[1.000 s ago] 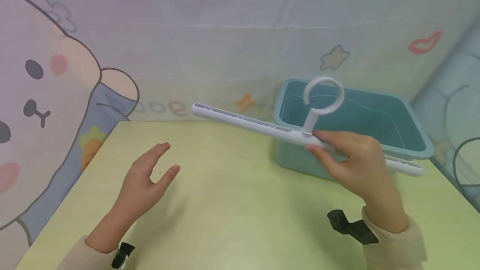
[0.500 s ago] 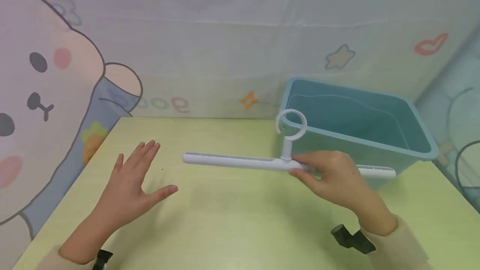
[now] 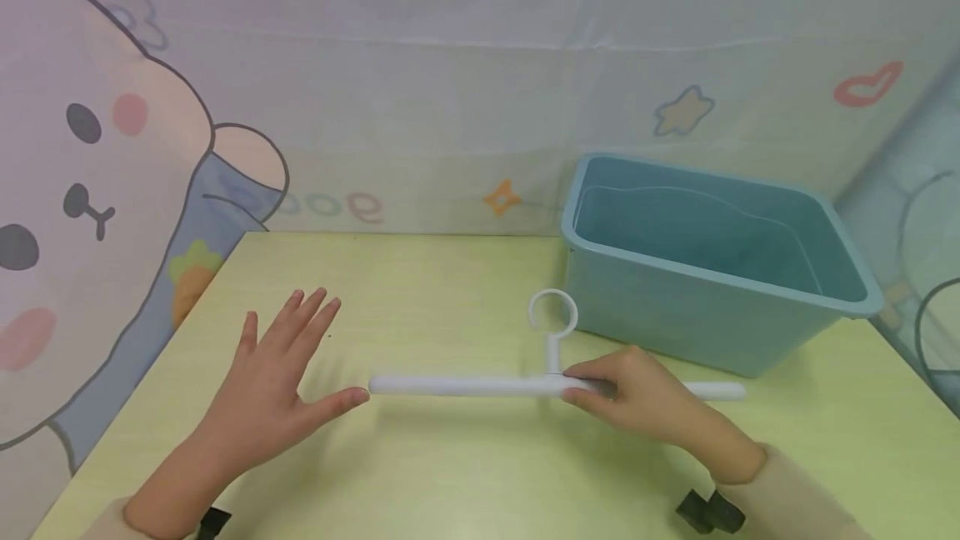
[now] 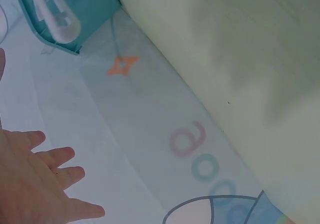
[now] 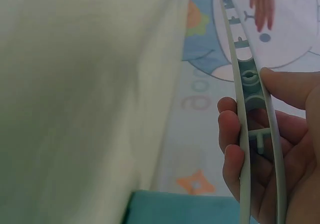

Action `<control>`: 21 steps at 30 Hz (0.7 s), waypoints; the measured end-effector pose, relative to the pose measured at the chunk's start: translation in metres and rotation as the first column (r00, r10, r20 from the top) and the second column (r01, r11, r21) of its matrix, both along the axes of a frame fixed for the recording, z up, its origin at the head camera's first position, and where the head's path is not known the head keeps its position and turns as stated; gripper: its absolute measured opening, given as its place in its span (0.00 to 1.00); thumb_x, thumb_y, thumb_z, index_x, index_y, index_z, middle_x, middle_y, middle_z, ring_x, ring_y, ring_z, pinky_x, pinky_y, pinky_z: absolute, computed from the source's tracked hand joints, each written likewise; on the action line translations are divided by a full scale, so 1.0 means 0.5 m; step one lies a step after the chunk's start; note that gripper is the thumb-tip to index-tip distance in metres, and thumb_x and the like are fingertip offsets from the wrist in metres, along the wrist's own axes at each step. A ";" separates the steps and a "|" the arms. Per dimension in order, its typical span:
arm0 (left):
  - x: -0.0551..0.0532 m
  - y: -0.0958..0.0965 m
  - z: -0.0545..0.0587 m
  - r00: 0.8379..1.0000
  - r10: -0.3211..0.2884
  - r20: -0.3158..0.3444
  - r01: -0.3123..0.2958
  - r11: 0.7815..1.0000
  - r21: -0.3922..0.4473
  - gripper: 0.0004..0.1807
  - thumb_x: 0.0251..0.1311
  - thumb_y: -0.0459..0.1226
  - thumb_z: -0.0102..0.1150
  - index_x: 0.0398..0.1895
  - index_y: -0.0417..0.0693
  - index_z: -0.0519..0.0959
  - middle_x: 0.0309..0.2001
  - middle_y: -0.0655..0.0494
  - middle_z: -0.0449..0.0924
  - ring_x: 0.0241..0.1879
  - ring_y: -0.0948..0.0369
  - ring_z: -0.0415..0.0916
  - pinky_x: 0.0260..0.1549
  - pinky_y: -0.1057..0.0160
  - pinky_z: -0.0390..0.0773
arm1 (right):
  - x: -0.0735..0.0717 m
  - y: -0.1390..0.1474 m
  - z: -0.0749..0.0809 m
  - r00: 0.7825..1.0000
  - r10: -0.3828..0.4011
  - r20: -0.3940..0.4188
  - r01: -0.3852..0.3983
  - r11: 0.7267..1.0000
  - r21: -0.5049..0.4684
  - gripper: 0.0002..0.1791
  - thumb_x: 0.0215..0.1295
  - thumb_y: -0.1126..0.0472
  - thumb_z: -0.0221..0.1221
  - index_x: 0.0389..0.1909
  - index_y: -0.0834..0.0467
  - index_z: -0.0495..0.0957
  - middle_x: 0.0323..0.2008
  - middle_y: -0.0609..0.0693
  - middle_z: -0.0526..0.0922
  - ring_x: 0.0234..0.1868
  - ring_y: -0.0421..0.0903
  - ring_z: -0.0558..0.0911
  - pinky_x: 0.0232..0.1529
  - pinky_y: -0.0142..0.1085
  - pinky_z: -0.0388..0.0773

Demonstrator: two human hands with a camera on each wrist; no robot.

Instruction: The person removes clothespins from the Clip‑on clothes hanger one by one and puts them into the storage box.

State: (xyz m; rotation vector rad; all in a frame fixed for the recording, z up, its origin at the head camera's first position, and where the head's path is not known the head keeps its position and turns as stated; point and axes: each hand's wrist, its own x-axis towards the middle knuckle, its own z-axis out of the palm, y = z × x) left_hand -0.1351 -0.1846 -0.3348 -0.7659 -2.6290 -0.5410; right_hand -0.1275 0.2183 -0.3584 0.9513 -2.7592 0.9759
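Observation:
A white plastic clothes hanger (image 3: pixel 465 386) with a round, open-ended hook (image 3: pixel 553 315) lies level across the head view, over the table. My right hand (image 3: pixel 645 398) grips its bar just right of the hook, between thumb and fingers. From below, the right wrist view shows the hollow, ribbed underside of the hanger (image 5: pixel 241 58), with the fingers curled round it. My left hand (image 3: pixel 270 398) is spread wide, its thumb tip right at the bar's left end. In the left wrist view the hanger's tip (image 4: pixel 62 26) shows at top left, beyond the spread fingers (image 4: pixel 60 159).
A blue-green plastic bin (image 3: pixel 675 298) stands at the back right of the pale yellow-green table (image 3: pixel 420 482), behind the hanger. A printed cloth (image 3: pixel 420 107) with a cartoon bear hangs along the back and left sides.
My right hand has brought the hanger down, left and toward me, away from in front of the bin, and turned it level. The left hand has spread its fingers.

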 end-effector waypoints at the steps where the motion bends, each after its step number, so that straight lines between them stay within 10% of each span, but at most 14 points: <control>1: 0.001 0.002 -0.001 1.000 0.000 0.006 0.000 1.000 -0.004 0.52 0.51 0.58 0.67 0.75 0.52 0.54 0.72 0.45 0.56 0.74 0.46 0.47 0.65 0.31 0.36 | -0.001 -0.001 -0.006 0.999 0.002 0.035 -0.002 1.000 0.001 0.11 0.63 0.56 0.64 0.40 0.58 0.86 0.22 0.36 0.80 0.18 0.28 0.66 0.20 0.27 0.69; 21: 0.002 0.028 -0.016 0.998 -0.013 0.062 0.017 0.998 -0.067 0.51 0.52 0.61 0.63 0.76 0.54 0.53 0.74 0.47 0.53 0.75 0.47 0.44 0.65 0.32 0.34 | -0.005 -0.009 -0.075 0.968 0.125 0.218 -0.119 0.992 -0.041 0.12 0.66 0.54 0.61 0.38 0.59 0.87 0.30 0.43 0.86 0.23 0.29 0.73 0.28 0.27 0.75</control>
